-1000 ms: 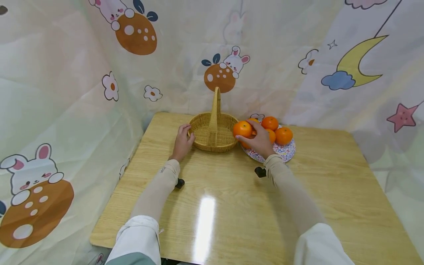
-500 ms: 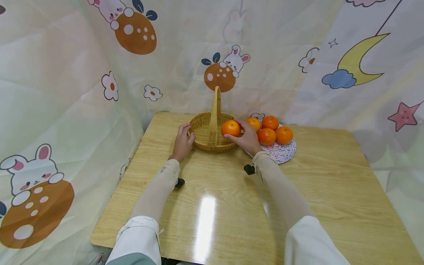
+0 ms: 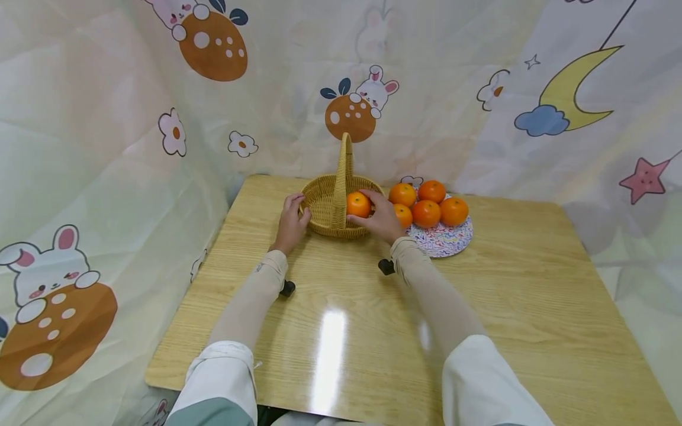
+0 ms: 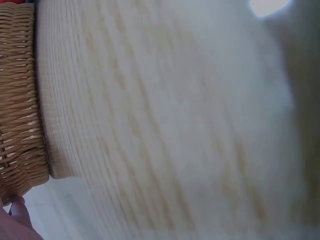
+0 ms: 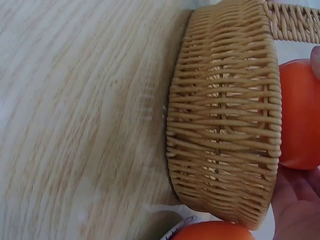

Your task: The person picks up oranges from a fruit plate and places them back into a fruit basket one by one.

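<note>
A wicker basket (image 3: 337, 232) with a tall arched handle stands near the back of the table. My left hand (image 3: 291, 226) grips its left rim; in the left wrist view only the thumb (image 4: 20, 212) shows, against the weave. My right hand (image 3: 385, 220) holds an orange mandarin (image 3: 358, 205) between thumb and fingers, inside the basket's right half, right of the handle. In the right wrist view the mandarin (image 5: 302, 115) shows at the rim, its lower part behind the woven wall (image 5: 220, 115).
Just right of the basket, a speckled plate (image 3: 439, 241) bears several more mandarins (image 3: 426, 213). The wooden table (image 3: 330, 278) reaches a printed cloth backdrop (image 3: 288, 89) behind and at the sides. Small black devices (image 3: 386, 267) are strapped under the wrists.
My right hand has carried the mandarin leftward from over the plate, across the basket's right rim and down into it. The left hand has stayed at the left rim.
</note>
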Available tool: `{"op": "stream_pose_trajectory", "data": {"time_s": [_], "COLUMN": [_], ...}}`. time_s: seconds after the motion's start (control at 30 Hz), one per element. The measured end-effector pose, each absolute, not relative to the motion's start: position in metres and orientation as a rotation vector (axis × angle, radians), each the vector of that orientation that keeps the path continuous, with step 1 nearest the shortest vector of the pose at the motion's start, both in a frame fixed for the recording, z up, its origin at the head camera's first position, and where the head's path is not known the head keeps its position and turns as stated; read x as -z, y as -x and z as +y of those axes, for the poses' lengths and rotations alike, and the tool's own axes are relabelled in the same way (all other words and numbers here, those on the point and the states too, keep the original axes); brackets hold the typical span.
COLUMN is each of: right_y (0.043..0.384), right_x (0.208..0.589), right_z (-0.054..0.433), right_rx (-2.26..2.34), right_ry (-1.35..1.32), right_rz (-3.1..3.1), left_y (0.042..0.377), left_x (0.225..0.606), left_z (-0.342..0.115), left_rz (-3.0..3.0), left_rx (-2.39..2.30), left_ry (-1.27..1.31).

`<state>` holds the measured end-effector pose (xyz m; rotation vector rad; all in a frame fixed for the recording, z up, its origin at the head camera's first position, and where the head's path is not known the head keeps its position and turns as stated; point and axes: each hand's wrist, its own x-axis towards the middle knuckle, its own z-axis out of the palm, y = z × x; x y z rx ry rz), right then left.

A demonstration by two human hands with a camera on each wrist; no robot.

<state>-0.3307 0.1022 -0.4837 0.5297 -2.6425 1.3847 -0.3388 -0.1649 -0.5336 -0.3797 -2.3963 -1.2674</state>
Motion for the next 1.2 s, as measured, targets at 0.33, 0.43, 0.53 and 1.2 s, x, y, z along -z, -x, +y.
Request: {"op": "stream_pose_trajectory", "data": {"time_s": [0.33,0.43,0.53,1.2], "right_y": [0.327,0.328,0.33,0.337], "right_x": [0.488,0.489,0.488,0.475], "right_z": [0.092,0.091,0.09,0.082], "right_rx": [-1.188,-1.12,-1.083,-0.961], "right_ry": [-0.488,-0.501,-0.497,-0.445], "right_rz": [-2.77,-2.795,-2.815,-3.051], "left_y": [0.335,0.336,0.337,0.34], "left_x": [0.54,0.539,0.536,0.533], "left_z": [-0.168,-0.168,-0.167,-0.166], "left_rz": [-2.383,-2.408,-2.439,-2.441], "left_rx": [1.251,1.275,1.31,1.344], "left_ry": [0.386,0.374,0.363,0.381]}}
